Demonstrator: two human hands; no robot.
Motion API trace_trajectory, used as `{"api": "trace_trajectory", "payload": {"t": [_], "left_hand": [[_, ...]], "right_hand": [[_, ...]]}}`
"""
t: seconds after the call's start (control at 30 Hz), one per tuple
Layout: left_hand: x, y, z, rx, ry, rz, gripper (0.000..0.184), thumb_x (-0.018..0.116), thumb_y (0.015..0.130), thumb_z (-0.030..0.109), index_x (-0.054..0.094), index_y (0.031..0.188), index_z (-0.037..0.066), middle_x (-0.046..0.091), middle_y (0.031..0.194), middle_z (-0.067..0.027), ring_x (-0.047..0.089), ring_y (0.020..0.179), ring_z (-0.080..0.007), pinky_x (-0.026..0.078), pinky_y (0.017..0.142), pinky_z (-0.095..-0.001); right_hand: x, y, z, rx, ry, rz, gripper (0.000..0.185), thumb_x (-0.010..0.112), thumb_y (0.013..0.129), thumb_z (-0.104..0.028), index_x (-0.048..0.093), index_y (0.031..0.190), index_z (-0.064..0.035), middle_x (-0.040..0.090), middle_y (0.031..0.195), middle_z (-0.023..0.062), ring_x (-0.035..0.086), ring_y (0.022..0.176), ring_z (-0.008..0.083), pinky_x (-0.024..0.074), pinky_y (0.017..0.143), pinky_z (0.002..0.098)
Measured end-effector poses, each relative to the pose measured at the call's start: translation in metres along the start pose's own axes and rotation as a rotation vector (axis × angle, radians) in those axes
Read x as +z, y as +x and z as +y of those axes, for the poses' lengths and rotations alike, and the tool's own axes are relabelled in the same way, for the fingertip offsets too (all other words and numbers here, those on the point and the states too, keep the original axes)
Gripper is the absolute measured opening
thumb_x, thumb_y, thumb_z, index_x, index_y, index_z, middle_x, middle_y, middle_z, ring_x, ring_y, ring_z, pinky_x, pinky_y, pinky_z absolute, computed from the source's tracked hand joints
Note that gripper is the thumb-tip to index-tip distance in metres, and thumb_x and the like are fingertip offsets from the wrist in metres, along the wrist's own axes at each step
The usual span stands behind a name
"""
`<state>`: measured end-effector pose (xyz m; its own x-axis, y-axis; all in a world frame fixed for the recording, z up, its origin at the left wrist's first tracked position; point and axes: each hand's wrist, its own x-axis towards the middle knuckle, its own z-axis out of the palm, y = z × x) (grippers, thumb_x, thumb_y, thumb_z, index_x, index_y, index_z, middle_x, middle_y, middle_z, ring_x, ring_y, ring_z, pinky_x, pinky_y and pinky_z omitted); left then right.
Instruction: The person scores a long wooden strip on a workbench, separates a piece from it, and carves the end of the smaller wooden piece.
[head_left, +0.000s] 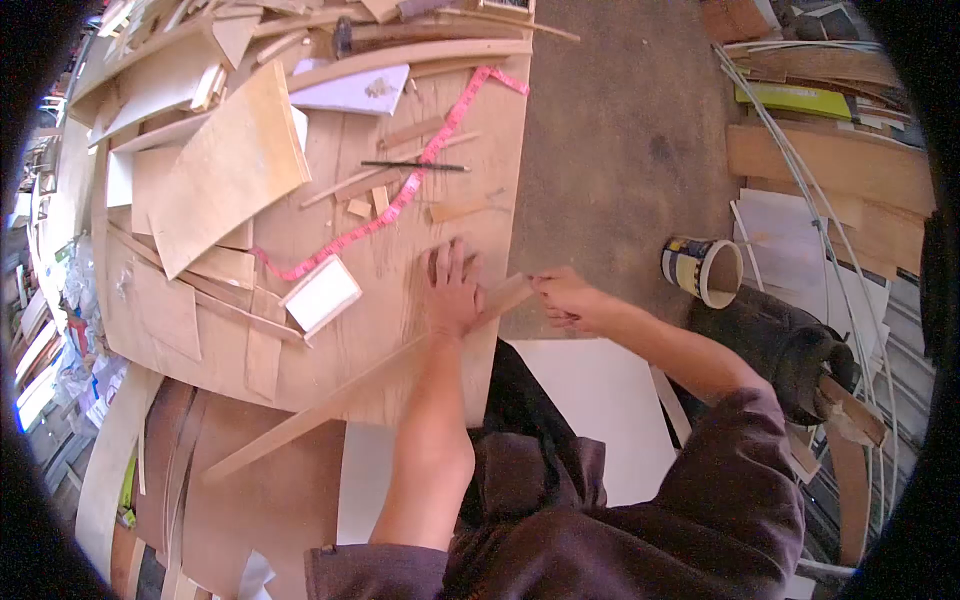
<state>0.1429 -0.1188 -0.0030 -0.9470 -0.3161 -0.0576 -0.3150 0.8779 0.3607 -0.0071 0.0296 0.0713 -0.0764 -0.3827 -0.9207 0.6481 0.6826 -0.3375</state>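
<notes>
A long thin wooden strip [345, 385] lies slantwise across the near corner of the workbench [400, 340], both its ends reaching past the edges. My left hand [455, 295] is pressed flat over it, fingers spread on the bench top. Just off the bench's right edge, my right hand [575, 302] is closed at the strip's right end. What its fingers grip is too small and hidden to make out. Beyond my left hand are a pink measuring tape [400, 200], a black pencil [415, 166] and small wood offcuts [380, 200].
Plywood pieces [235, 170] and scrap wood crowd the bench's far left. A small white-topped block [322, 295] sits near its middle. On the floor to the right are a tipped bucket [705, 270], a dark machine-like object [780, 345] and stacked boards [830, 165].
</notes>
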Motion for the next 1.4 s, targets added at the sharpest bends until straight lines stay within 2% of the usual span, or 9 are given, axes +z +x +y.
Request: {"api": "trace_trajectory", "payload": {"t": [0.07,0.27,0.37,0.4,0.43,0.67,0.73,1.37,1.4], "left_hand": [[0.0,0.0,0.004,-0.015,-0.034,0.013,0.043,0.056,0.076,0.025,0.053,0.117,0.013,0.033,0.14,-0.0139,0.025,0.13,-0.0323,0.015,0.108,-0.0558],[0.006,0.001,0.001,0.007,-0.054,0.049,0.041,0.058,0.073,0.022,0.055,0.113,0.013,0.036,0.138,-0.0137,0.027,0.129,-0.0325,0.018,0.107,-0.0563],[0.011,-0.003,0.001,0.003,-0.061,0.079,0.041,0.058,0.073,0.021,0.055,0.113,0.013,0.036,0.138,-0.0139,0.028,0.128,-0.0328,0.019,0.107,-0.0565],[0.012,-0.002,0.0,0.006,-0.07,0.089,0.041,0.059,0.072,0.021,0.054,0.112,0.013,0.036,0.138,-0.0139,0.028,0.128,-0.033,0.019,0.106,-0.0565],[0.013,0.0,-0.001,0.008,-0.079,0.101,0.042,0.059,0.072,0.021,0.054,0.112,0.012,0.036,0.138,-0.0139,0.028,0.128,-0.0332,0.019,0.106,-0.0565],[0.005,0.002,0.0,0.011,-0.06,0.086,0.044,0.06,0.071,0.021,0.054,0.114,0.014,0.035,0.139,-0.0131,0.028,0.128,-0.0324,0.019,0.106,-0.0562],[0.005,-0.002,0.001,-0.007,-0.02,0.046,0.044,0.06,0.072,0.022,0.054,0.115,0.015,0.035,0.14,-0.0125,0.028,0.129,-0.0313,0.018,0.107,-0.0559],[0.013,-0.002,0.0,-0.004,0.0,0.052,0.044,0.059,0.073,0.023,0.053,0.116,0.018,0.032,0.141,-0.0109,0.025,0.13,-0.0319,0.016,0.108,-0.0551],[0.012,-0.002,0.001,-0.015,0.003,0.037,0.044,0.059,0.073,0.023,0.053,0.116,0.018,0.032,0.141,-0.0108,0.025,0.13,-0.0318,0.015,0.108,-0.055]], "right_hand": [[-0.002,-0.032,-0.017,-0.052,0.013,-0.128,0.018,0.041,0.095,-0.014,0.048,0.082,-0.0048,0.03,0.051,-0.0039,0.025,0.037,0.0066,0.0185,0.034,0.025],[-0.013,-0.011,-0.019,0.138,-0.097,0.005,0.022,0.05,0.09,-0.02,0.046,0.071,-0.0113,0.035,0.051,-0.0041,0.033,0.04,0.009,0.0231,0.035,0.0274],[-0.025,0.013,0.003,-0.106,-0.151,-0.226,0.026,0.049,0.092,-0.024,0.046,0.07,-0.0112,0.034,0.051,-0.005,0.031,0.039,0.0084,0.0212,0.034,0.0271],[-0.015,-0.001,-0.016,0.018,-0.073,-0.142,0.014,0.046,0.094,-0.02,0.046,0.099,-0.0071,0.034,0.051,-0.0036,0.028,0.037,0.0077,0.021,0.033,0.0255],[-0.009,-0.012,-0.031,0.14,0.004,-0.059,0.035,0.042,0.095,-0.017,0.046,0.127,-0.003,0.034,0.052,-0.0022,0.026,0.035,0.0071,0.0208,0.032,0.0239],[0.0,-0.016,-0.034,0.098,-0.2,0.012,0.03,0.042,0.095,-0.016,0.05,0.121,-0.002,0.034,0.053,-0.0032,0.027,0.036,0.0069,0.0207,0.032,0.0245],[0.0,-0.022,-0.028,0.011,-0.196,0.063,0.021,0.047,0.092,-0.022,0.06,0.085,-0.007,0.037,0.05,-0.0034,0.031,0.038,0.0083,0.0219,0.033,0.0271],[0.003,0.002,-0.005,-0.078,-0.256,0.075,0.024,0.047,0.088,-0.019,0.064,0.098,-0.004,0.04,0.052,-0.0012,0.035,0.039,0.0091,0.024,0.033,0.0282],[0.004,0.0,-0.006,-0.074,-0.285,0.064,0.028,0.043,0.092,-0.019,0.058,0.109,-0.0025,0.036,0.051,-0.0027,0.032,0.038,0.0081,0.0235,0.034,0.0269]]}}
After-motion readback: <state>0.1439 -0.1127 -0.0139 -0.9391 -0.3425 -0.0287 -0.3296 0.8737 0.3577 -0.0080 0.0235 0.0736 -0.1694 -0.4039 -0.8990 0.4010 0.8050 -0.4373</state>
